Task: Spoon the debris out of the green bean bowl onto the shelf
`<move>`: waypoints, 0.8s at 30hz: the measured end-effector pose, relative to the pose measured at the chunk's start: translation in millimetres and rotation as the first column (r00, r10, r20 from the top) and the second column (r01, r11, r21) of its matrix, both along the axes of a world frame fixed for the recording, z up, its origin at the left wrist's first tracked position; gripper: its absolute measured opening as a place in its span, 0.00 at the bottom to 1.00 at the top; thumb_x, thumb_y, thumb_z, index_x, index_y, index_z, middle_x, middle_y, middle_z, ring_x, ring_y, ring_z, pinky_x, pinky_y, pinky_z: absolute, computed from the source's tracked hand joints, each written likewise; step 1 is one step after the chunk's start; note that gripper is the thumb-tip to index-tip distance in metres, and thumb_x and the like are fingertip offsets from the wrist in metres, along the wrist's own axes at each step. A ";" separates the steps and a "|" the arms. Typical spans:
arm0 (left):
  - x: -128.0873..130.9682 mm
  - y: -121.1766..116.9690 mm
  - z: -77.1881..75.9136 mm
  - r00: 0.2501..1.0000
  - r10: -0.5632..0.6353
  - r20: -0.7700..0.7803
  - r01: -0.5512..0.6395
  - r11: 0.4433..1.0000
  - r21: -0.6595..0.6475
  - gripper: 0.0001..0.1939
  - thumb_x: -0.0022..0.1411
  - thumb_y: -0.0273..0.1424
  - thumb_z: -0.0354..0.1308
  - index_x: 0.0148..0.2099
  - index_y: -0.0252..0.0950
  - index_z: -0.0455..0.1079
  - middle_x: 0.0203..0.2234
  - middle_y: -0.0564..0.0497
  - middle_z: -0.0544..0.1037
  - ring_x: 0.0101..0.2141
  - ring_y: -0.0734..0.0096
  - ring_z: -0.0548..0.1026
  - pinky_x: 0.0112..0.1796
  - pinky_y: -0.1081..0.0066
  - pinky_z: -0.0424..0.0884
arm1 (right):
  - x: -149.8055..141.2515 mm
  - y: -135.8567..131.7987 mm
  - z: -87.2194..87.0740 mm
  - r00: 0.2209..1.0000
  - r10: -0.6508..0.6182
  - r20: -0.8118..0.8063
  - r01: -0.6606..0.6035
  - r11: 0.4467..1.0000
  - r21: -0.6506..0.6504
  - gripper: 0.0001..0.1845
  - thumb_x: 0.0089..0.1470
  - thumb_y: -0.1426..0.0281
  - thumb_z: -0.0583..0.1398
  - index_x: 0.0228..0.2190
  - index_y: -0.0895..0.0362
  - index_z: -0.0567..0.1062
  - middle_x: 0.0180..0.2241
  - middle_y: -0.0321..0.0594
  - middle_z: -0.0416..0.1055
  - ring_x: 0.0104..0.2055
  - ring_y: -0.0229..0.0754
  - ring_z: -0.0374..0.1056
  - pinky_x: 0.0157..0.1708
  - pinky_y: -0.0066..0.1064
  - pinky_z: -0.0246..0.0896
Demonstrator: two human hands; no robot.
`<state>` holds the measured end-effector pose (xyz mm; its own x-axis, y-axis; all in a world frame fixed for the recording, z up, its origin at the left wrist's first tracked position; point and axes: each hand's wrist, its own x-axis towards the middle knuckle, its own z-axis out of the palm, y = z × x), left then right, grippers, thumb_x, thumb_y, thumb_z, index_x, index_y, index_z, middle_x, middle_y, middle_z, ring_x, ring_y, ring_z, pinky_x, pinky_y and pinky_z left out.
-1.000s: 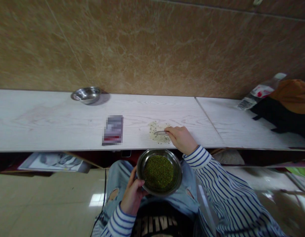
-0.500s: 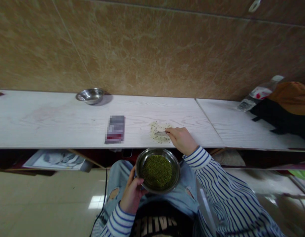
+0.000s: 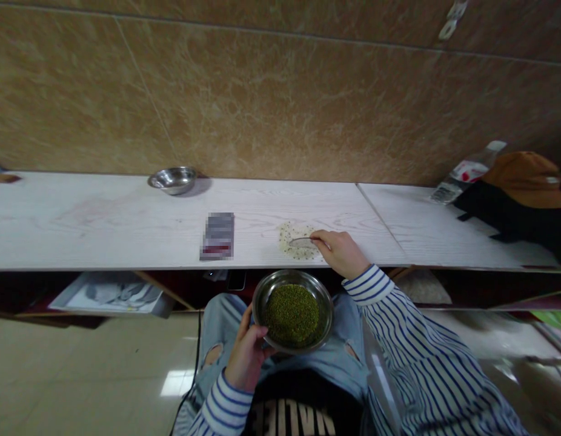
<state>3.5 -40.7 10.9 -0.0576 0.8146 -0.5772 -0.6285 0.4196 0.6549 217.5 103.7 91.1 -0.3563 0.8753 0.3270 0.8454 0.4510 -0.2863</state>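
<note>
Pinched in your right hand (image 3: 345,253) is a metal spoon (image 3: 300,241), at the scattered grains (image 3: 287,232) on the white table (image 3: 126,230); your left hand (image 3: 245,358) clasps the bowl (image 3: 326,315) of green beans (image 3: 292,312), nearer you. You seem to be scooping — the next move calls for a level spoon.
</note>
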 end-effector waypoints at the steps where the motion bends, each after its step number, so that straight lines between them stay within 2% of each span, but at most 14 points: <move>1: -1.1 -0.4 0.5 1.000 -0.003 -0.009 0.003 1.000 0.002 0.31 0.45 0.26 0.57 0.55 0.44 0.63 0.42 0.50 0.73 0.35 0.66 0.70 0.28 0.67 0.71 | 1.7 -1.0 -0.8 1.000 -0.009 -0.022 0.009 1.000 0.006 0.11 0.60 0.70 0.53 0.41 0.55 0.74 0.38 0.41 0.78 0.40 0.42 0.73 0.44 0.34 0.62; 5: -6.7 -0.1 0.6 0.999 -0.027 -0.042 0.027 1.000 -0.003 0.34 0.45 0.25 0.56 0.57 0.45 0.62 0.38 0.51 0.74 0.30 0.69 0.69 0.26 0.69 0.69 | 9.0 -7.7 -3.3 0.994 -0.046 -0.102 0.050 0.998 0.030 0.11 0.60 0.71 0.53 0.40 0.56 0.74 0.37 0.42 0.78 0.40 0.43 0.73 0.43 0.35 0.63; 10: -12.1 4.8 -5.2 0.994 -0.078 -0.079 0.078 0.997 -0.003 0.33 0.43 0.23 0.54 0.55 0.45 0.63 0.36 0.53 0.73 0.29 0.71 0.67 0.29 0.69 0.68 | 15.9 -18.9 -6.8 0.985 -0.088 -0.152 0.093 0.995 0.027 0.10 0.57 0.73 0.55 0.41 0.57 0.73 0.37 0.42 0.77 0.39 0.43 0.72 0.43 0.37 0.63; 16: -12.0 10.1 -14.0 0.992 -0.113 -0.061 0.111 0.993 -0.030 0.33 0.44 0.25 0.55 0.55 0.46 0.63 0.41 0.50 0.73 0.34 0.65 0.69 0.27 0.67 0.68 | 14.9 -26.2 -13.8 0.991 -0.016 -0.131 0.014 1.000 -0.015 0.11 0.57 0.74 0.55 0.41 0.55 0.74 0.40 0.40 0.77 0.42 0.43 0.72 0.45 0.38 0.62; 20: -14.6 13.9 -21.0 0.990 -0.138 -0.030 0.136 0.989 -0.055 0.35 0.44 0.24 0.56 0.57 0.46 0.62 0.42 0.49 0.74 0.34 0.64 0.70 0.28 0.68 0.68 | 11.3 -24.9 -14.5 0.995 0.038 -0.096 -0.039 0.999 -0.007 0.11 0.59 0.72 0.55 0.42 0.55 0.74 0.40 0.42 0.78 0.42 0.43 0.72 0.44 0.39 0.62; 24: -20.3 18.0 -29.7 0.989 -0.149 -0.003 0.149 0.987 -0.060 0.38 0.43 0.24 0.56 0.60 0.47 0.60 0.42 0.49 0.75 0.36 0.61 0.72 0.29 0.66 0.69 | 17.1 -20.7 -12.3 0.996 -0.002 -0.090 0.005 0.999 0.035 0.11 0.60 0.71 0.54 0.42 0.56 0.74 0.40 0.42 0.77 0.42 0.44 0.72 0.44 0.39 0.63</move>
